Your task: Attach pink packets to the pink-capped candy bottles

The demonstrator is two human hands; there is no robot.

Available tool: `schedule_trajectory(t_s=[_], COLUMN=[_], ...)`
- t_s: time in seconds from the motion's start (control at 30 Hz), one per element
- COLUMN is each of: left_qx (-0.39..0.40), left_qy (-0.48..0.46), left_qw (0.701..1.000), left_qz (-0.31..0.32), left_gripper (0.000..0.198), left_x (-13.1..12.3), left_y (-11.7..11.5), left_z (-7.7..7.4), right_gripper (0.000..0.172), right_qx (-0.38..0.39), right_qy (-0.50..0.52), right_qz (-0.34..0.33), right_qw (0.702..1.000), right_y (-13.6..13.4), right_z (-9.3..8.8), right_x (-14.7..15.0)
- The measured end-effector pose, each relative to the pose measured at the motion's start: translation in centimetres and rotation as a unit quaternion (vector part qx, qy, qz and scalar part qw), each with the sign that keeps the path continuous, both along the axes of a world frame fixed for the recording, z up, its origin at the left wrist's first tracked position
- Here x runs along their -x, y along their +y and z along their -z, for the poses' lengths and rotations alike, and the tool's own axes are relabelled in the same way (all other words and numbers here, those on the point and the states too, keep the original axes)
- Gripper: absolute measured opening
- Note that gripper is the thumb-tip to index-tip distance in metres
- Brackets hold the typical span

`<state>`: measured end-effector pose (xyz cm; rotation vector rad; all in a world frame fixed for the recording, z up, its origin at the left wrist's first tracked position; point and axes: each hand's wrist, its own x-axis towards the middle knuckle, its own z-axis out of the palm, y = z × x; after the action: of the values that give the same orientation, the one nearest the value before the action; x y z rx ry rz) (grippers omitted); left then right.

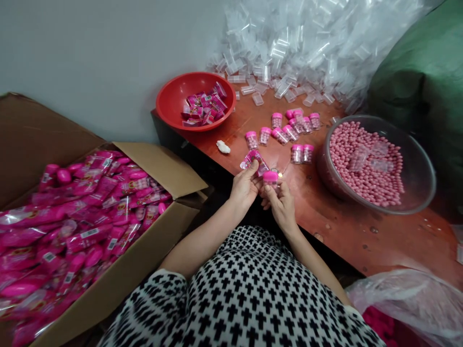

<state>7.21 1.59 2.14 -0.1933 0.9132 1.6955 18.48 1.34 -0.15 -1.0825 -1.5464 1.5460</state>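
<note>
While both hands grip, one pink-capped vial point(270, 178), one label sleeve point(255, 158), two bowls.

A bowl point(415, 159) of beads sits right of the capped vials point(285, 132).

Surface point(347, 226) by fingers point(253, 168): glossy reddish wood. Wrapper point(255, 156) at fingertips: shiny plastic film. Vial point(270, 177) w/ smooth pink plastic cap. Box point(159, 166) left of fingers: matt cardboard.

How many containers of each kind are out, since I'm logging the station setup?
Red bowl: 1
Clear bowl of pink beads: 1
Cardboard box: 1
Total: 3
</note>
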Motion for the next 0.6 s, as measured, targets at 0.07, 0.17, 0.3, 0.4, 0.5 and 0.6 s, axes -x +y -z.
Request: schedule_trajectory(t_s=[0.07,0.17,0.3,0.4,0.5,0.6], left_qx=[-0.017,-0.023,-0.035,-0.051,-0.046,-0.061], left_qy=[0.024,0.065,0.096,0.123,0.134,0.145], left_qw=[1.000,0.997,0.990,0.983,0.978,0.971], left_qz=[0.003,0.036,0.094,0.128,0.150,0.180], left_gripper=[0.022,0.028,0.039,0.045,0.044,0.039], left_x=[-0.27,-0.56,-0.49,-0.35,-0.20,0.26], left_y=[-0.08,-0.21,-0.28,-0.23,-0.17,-0.15], left_z=[-0.02,-0.06,0.02,0.28,0.59,0.86], right_gripper=[0.028,0.027,0.028,0.027,0.027,0.027], right_qx=[0.003,0.027,0.043,0.013,-0.020,-0.010], right_qy=[0.009,0.025,0.038,0.026,0.001,0.015], right_qz=[0.000,0.001,-0.014,-0.006,0.006,-0.002], right_qw=[1.000,0.999,0.998,1.000,1.000,1.000], right_y=[0.19,0.54,0.91,0.96,0.93,1.02], right_z=[-0.02,0.10,0.39,0.71,0.87,0.65], right_x=[0.07,0.21,0.24,0.10,-0.08,-0.20])
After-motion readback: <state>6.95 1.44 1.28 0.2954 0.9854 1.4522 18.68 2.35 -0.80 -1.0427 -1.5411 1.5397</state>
